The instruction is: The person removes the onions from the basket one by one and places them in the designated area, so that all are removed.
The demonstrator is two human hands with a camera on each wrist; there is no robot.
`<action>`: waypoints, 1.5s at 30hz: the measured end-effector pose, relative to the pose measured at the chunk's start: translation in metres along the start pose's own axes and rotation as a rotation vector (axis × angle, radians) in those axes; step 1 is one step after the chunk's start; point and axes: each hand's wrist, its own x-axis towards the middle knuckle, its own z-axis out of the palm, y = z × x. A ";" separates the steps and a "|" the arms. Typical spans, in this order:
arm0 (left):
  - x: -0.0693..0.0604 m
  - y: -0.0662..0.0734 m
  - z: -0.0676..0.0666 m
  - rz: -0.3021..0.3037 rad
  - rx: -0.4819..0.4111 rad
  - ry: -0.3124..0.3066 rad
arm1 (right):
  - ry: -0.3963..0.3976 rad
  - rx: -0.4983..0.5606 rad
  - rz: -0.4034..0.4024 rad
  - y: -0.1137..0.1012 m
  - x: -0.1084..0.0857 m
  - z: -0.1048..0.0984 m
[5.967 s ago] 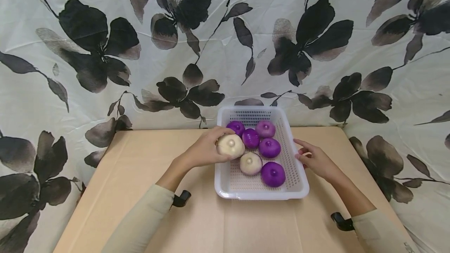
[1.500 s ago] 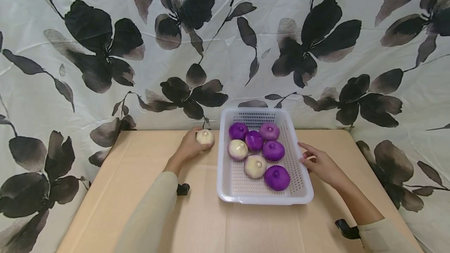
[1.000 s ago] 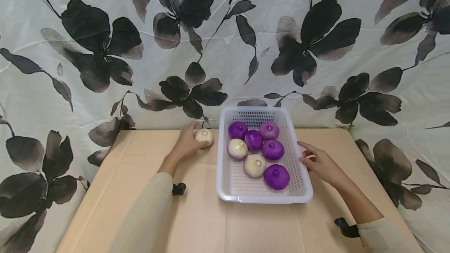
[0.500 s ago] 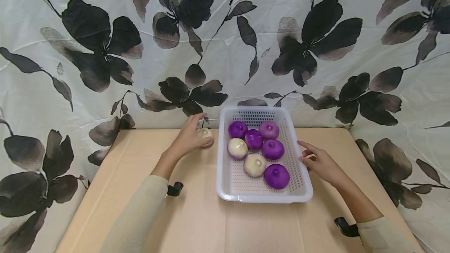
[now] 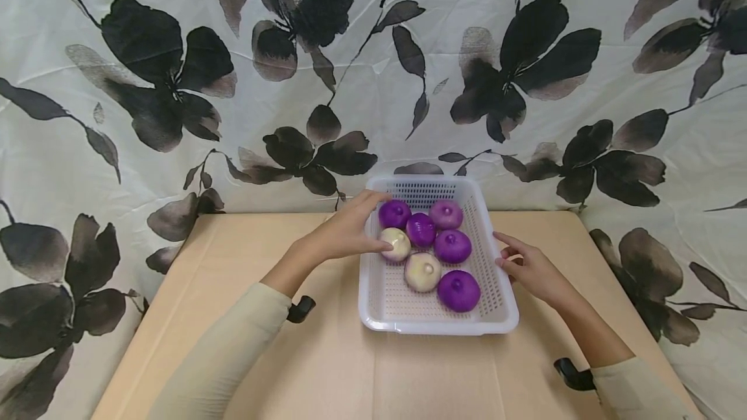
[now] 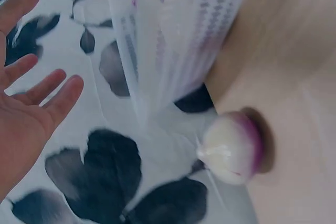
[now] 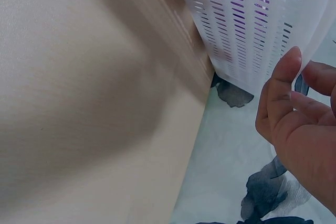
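My left hand (image 5: 344, 229) reaches over the left rim of a white perforated basket (image 5: 373, 306), thumb and fingers spread, the thumb tip by a white onion (image 5: 399, 244). In the left wrist view that hand (image 6: 26, 114) holds nothing. Several purple onions (image 5: 452, 246) and a second white one (image 5: 423, 271) lie in the basket. A white-and-purple onion (image 6: 231, 148) sits on the table outside the basket, visible in the left wrist view but hidden by the left hand in the head view. My right hand (image 5: 537, 274) pinches the basket's right rim, thumb and fingers (image 7: 286, 72) around its edge.
The basket stands at the back of a tan-covered table (image 5: 432, 374). A floral black-and-white cloth (image 5: 408, 83) hangs right behind the table's back edge and along its sides.
A white onion went from the basket to the table left of it, where my left hand let go. That hand then moved right, back over the basket. The right hand stays at the rim.
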 end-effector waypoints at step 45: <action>0.076 0.034 0.073 -0.104 -0.099 -0.698 | -0.016 0.034 -0.011 0.003 -0.002 -0.001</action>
